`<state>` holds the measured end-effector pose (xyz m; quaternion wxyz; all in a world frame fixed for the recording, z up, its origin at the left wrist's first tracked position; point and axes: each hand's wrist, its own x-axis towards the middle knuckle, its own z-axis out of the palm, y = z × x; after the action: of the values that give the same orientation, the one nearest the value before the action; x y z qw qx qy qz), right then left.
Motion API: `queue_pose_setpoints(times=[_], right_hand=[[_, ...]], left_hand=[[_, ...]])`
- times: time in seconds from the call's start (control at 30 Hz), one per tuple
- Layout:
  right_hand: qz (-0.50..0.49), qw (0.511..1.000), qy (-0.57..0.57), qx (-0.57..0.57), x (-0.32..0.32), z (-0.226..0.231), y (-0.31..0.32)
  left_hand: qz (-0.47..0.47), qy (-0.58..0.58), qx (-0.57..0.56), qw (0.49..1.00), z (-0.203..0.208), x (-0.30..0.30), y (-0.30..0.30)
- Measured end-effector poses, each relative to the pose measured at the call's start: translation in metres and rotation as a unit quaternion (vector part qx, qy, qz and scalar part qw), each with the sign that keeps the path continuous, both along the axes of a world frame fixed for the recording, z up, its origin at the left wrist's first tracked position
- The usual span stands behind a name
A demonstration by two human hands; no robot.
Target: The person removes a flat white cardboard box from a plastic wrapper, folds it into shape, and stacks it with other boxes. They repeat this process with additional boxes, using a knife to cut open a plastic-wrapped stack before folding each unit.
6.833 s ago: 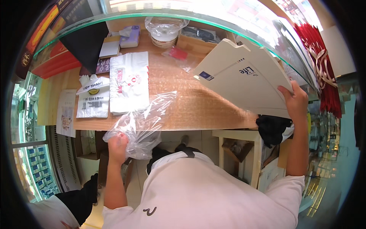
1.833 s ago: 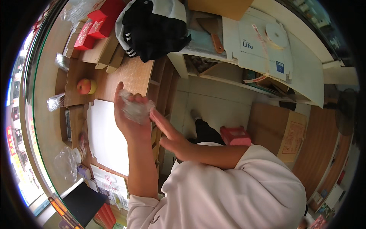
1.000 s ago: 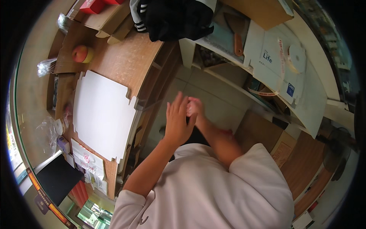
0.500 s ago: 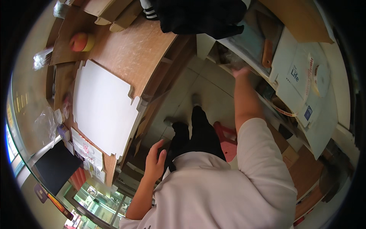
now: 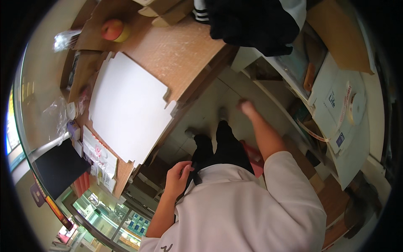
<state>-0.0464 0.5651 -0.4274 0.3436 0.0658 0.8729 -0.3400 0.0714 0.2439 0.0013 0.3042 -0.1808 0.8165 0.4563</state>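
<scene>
My left hand (image 5: pixel 179 175) hovers in front of my waist beside the wooden table, its fingers loosely bent and apart, with nothing visible in it. Over the tiled floor, between the table and the white shelf unit, my right hand (image 5: pixel 247 108) is smeared by motion. Its fingers are too blurred to show whether they grip anything. A flat white cardboard sheet (image 5: pixel 126 109) with notched, tabbed edges lies on the wooden table (image 5: pixel 178 59) to my left, apart from both hands.
A red and yellow apple (image 5: pixel 112 30) sits at the table's far left. Black cloth (image 5: pixel 252 25) covers the far middle. On the right, the white shelf unit (image 5: pixel 289 84) bears an orange-handled tool (image 5: pixel 309 77) and a ribbon roll (image 5: pixel 357 103). A red stool (image 5: pixel 253 157) stands by my legs.
My right hand has left the opening under the right counter and come back over the floor. My left hand's fingers have bent inward. The whole view has turned somewhat.
</scene>
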Motion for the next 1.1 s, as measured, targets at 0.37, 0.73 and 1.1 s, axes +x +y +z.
queue_pose_setpoints(times=[0.37, 0.73, 1.1], right_hand=[[0.016, 0.957, -0.176, -0.229, -0.014, 0.276, -0.14], [-0.079, 0.912, 0.351, -0.197, -0.108, 0.356, -0.236], [-0.122, 0.964, 0.213, -0.1, -0.086, 0.32, -0.232]], left_hand=[[0.161, 0.248, -0.065, 0.953, 0.006, 0.028, -0.123], [0.322, 0.313, -0.101, 0.887, -0.02, 0.027, -0.275], [0.219, 0.369, -0.251, 0.868, -0.041, -0.106, -0.369]])
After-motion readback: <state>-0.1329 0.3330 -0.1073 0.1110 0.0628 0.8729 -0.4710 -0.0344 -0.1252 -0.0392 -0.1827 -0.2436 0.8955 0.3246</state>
